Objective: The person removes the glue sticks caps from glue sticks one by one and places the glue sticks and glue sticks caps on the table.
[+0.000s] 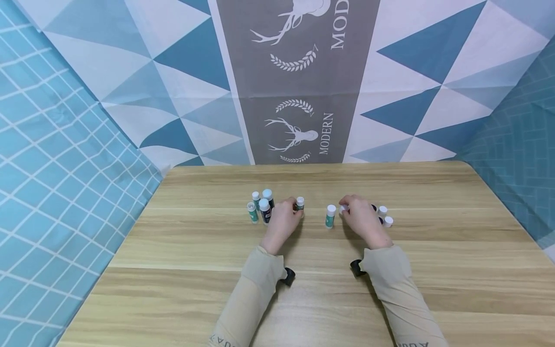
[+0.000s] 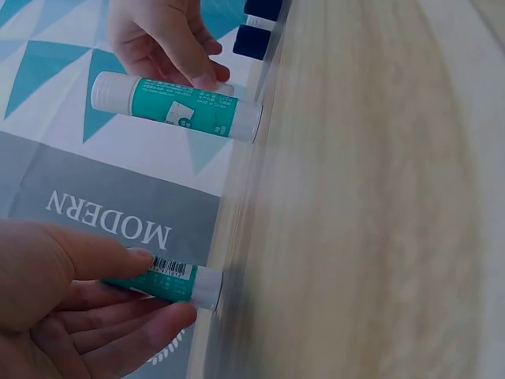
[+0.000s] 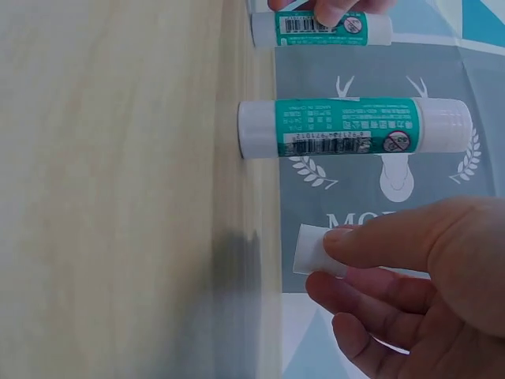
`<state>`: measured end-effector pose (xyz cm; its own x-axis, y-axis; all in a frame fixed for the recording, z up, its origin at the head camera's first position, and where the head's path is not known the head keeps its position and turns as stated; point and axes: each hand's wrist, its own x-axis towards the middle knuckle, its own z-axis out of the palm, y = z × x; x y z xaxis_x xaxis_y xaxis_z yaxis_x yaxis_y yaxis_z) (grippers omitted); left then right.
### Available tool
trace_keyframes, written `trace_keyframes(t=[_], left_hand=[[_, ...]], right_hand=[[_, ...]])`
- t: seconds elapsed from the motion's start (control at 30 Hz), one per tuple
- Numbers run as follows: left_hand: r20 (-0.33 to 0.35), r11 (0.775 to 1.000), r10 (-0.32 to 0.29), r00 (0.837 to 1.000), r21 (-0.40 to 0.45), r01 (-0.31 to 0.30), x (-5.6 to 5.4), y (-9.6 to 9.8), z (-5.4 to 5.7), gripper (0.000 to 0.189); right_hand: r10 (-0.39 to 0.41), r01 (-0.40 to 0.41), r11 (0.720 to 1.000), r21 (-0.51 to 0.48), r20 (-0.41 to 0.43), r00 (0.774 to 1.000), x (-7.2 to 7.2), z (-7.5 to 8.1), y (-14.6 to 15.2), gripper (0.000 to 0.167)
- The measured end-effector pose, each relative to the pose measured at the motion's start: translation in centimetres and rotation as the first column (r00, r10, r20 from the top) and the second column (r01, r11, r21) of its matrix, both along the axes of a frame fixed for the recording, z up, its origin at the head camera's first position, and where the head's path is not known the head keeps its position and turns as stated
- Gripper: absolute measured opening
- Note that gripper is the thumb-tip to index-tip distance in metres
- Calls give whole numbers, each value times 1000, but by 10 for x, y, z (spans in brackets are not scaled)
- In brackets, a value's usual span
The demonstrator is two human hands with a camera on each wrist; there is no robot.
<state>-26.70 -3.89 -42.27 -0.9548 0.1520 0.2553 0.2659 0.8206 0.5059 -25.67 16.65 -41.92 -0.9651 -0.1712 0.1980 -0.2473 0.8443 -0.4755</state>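
My left hand (image 1: 283,217) pinches a small green glue stick (image 2: 171,280) between thumb and fingers. It is upright, its white base at the tabletop in the left wrist view. A larger green glue stick (image 1: 330,217) stands upright between my hands, touched by neither. My right hand (image 1: 363,219), to the right of that stick, pinches a white cap (image 3: 312,251) with thumb and fingertips, just above the table. My palm and fingers partly hide the cap in the head view.
Left of my left hand stands a cluster of several glue sticks, among them a dark one (image 1: 265,212) and a small green one (image 1: 252,213). Beyond my right hand sit white caps (image 1: 388,221) and dark blue caps (image 2: 252,42). A patterned cloth (image 1: 295,91) hangs behind the wooden table (image 1: 321,299).
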Motion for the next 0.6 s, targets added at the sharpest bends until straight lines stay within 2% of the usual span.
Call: trace_keyframes(t=[0.13, 0.6], left_hand=[[-2, 1000, -7, 1000, 21, 7, 1, 0, -1, 9], [-33, 1000, -16, 999, 2, 16, 2, 2, -3, 11]], right_hand=[[9, -9, 1000, 9, -16, 1000, 1, -3, -1, 20], [27, -25, 997, 73, -18, 999, 0, -7, -1, 18]])
